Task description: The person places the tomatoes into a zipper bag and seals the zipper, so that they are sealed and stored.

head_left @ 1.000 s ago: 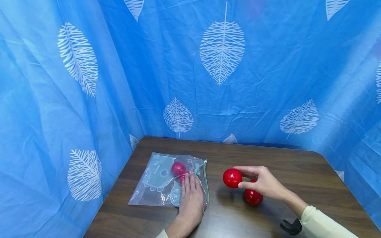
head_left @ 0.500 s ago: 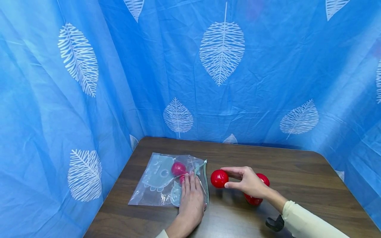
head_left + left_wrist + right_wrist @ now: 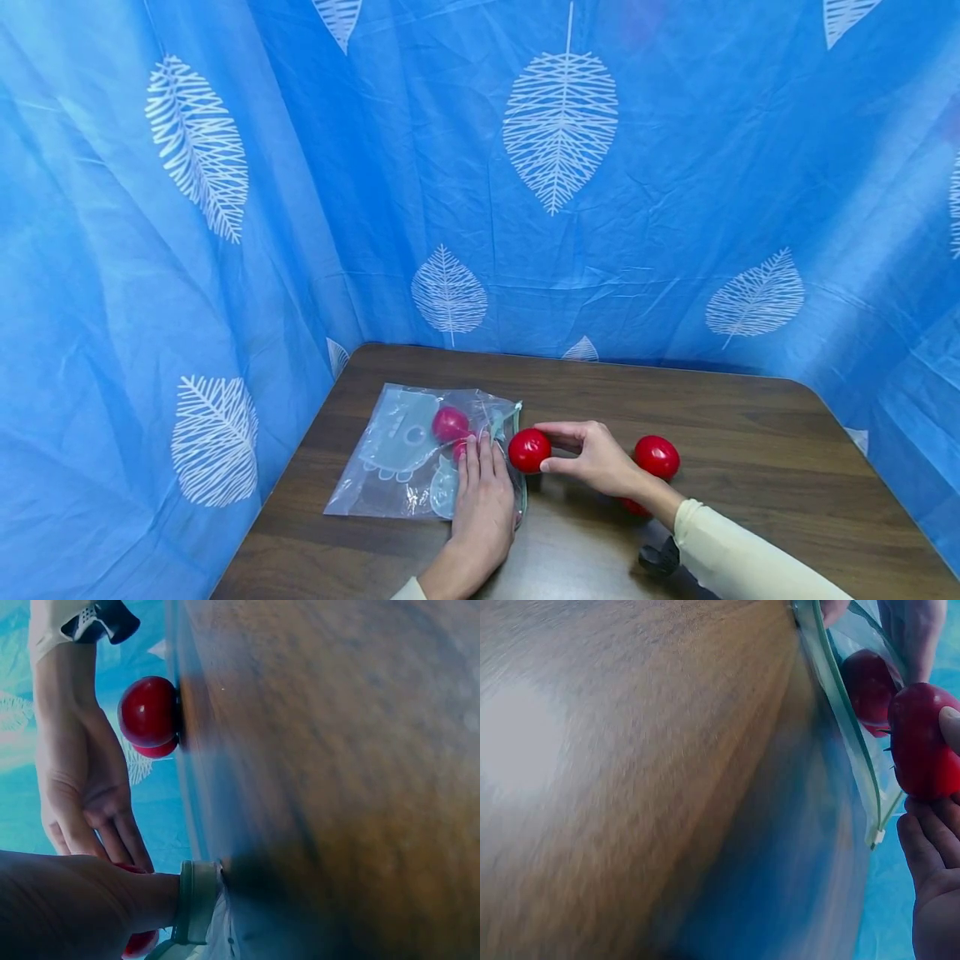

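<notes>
A clear zip bag [image 3: 360, 492] with pale green printing lies on the table, two red tomatoes [image 3: 450, 424] showing through it. My left hand [image 3: 482, 510] holds the bag at its mouth: the fingers lie over the top film, and the thumb [image 3: 154, 900] reaches under the green zip edge [image 3: 196, 900]. Between thumb and fingertips my right hand [image 3: 596, 458] pinches another tomato [image 3: 529, 451], right at the bag's mouth. The right wrist view shows the mouth gaping, with a tomato [image 3: 868, 684] inside and small spiky sepals on the held tomato [image 3: 922, 742].
Right of the right hand, a loose tomato [image 3: 656, 457] sits on the brown wooden table [image 3: 750, 433]. A second loose tomato [image 3: 636, 506] is mostly hidden by the right forearm. A blue curtain [image 3: 660, 167] with white leaves hangs behind the table.
My right hand has moved left with its tomato, from beside the loose tomatoes to the bag's mouth. The left hand and the bag have stayed in place.
</notes>
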A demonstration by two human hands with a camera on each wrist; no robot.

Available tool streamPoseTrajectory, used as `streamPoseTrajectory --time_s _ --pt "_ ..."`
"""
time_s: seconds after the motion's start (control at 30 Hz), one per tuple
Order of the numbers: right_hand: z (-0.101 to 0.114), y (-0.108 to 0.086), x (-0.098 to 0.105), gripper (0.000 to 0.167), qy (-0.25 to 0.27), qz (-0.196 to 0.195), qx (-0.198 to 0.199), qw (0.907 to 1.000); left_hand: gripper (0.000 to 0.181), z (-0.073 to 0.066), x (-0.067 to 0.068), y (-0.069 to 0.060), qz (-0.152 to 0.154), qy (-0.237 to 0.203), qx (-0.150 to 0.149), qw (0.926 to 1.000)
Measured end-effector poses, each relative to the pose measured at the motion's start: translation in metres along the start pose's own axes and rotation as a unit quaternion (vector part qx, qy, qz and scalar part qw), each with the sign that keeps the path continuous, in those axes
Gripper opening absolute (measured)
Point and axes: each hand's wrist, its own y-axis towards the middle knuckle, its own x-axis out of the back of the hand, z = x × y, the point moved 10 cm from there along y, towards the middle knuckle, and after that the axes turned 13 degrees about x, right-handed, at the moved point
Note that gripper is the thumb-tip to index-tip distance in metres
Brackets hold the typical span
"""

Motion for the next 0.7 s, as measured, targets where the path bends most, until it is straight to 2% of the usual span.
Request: streamPoseTrajectory --time_s 0.23,0.6,0.7 --pt "-0.008 0.007 -0.014 0.058 0.005 -0.004 -0.004 1.0 0.106 0.0 0.001 0.001 -0.008 -0.008 0.002 0.9999" --pt "-0.016 0.016 -0.027 0.057 0.007 -0.021 -0.006 0.9997 0.103 -0.001 0.007 -0.001 -0.047 0.0 -0.003 0.9989" --pt "-0.017 0.017 -0.029 0.057 0.006 -0.023 -0.009 0.9997 0.103 -0.001 0.007 -0.001 -0.047 -0.003 -0.001 0.9989"
